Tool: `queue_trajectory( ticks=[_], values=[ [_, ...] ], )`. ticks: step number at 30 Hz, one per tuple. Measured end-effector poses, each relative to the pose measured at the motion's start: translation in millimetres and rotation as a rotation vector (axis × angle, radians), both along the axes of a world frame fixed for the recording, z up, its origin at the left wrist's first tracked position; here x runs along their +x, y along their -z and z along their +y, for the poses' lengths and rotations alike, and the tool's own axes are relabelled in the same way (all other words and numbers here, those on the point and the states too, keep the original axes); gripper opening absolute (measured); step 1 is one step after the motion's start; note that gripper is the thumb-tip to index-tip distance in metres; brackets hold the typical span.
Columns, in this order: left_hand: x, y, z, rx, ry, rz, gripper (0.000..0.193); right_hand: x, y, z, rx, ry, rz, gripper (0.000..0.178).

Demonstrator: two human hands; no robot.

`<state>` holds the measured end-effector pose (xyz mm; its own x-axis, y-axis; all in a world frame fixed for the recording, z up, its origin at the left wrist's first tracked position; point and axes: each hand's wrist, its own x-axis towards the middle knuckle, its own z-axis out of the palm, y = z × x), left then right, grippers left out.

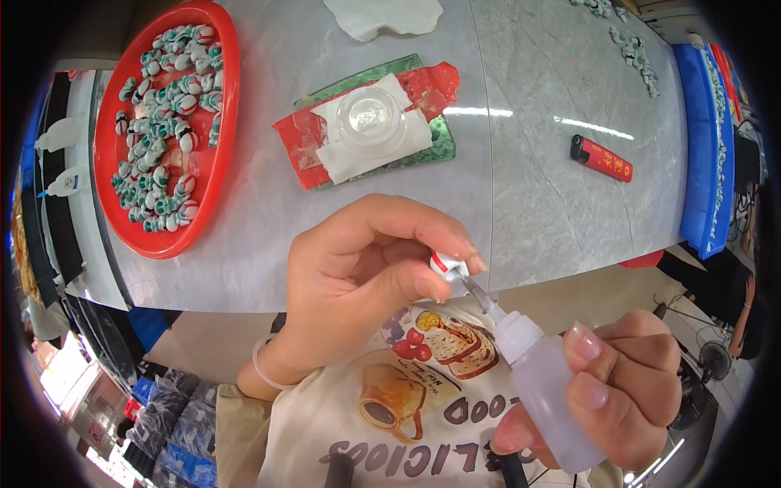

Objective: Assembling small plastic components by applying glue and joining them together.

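Note:
Between the thumb and fingertips of my left hand [358, 276] is a small white piece with a red stripe [446, 266]. My right hand [622, 386] is wrapped round a translucent white squeeze bottle [549, 398], tilted up to the left. The bottle's thin clear nozzle tip meets the underside of the small piece, or nearly so; I cannot tell whether it goes in. Both hands are just in front of the table's near edge, over a printed apron [325, 423].
A red oval tray [232, 138] holds many small white and green pieces at the left. A clear round dish [371, 116] sits on white, red and green sheets mid-table. A red lighter [602, 158] lies right, near a blue bin [696, 154]. White bottles [67, 181] stand far left.

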<state>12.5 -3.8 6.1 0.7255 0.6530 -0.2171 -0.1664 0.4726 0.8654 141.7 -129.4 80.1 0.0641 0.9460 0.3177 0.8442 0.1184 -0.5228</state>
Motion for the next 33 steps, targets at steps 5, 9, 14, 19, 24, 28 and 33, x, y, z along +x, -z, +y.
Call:
queue_trajectory(
  ticks=[5,9,14,19,24,28,33],
  values=[
    [0,0,-1,0.002,0.005,-0.012,0.031,-1,-3,0,0.0,-0.001,-0.001,0.055],
    [-2,2,0,0.008,-0.021,-0.006,0.031,-3,3,0,0.047,0.0,-0.017,0.055],
    [-1,1,-1,0.015,-0.026,0.003,0.031,-4,12,35,0.393,-0.076,-0.002,0.033],
    [5,-2,-3,-0.011,0.004,0.004,0.032,2,8,24,0.36,-0.107,-0.031,0.032],
    [0,-1,-1,-0.014,-0.007,-0.01,0.032,0,3,0,0.063,-0.014,0.01,0.057],
    [2,-1,-1,-0.007,-0.02,-0.006,0.032,1,4,2,0.072,0.01,0.001,0.059],
    [-1,0,0,-0.015,-0.039,-0.006,0.032,13,-4,6,-0.078,-0.073,0.049,0.064]
  ],
)
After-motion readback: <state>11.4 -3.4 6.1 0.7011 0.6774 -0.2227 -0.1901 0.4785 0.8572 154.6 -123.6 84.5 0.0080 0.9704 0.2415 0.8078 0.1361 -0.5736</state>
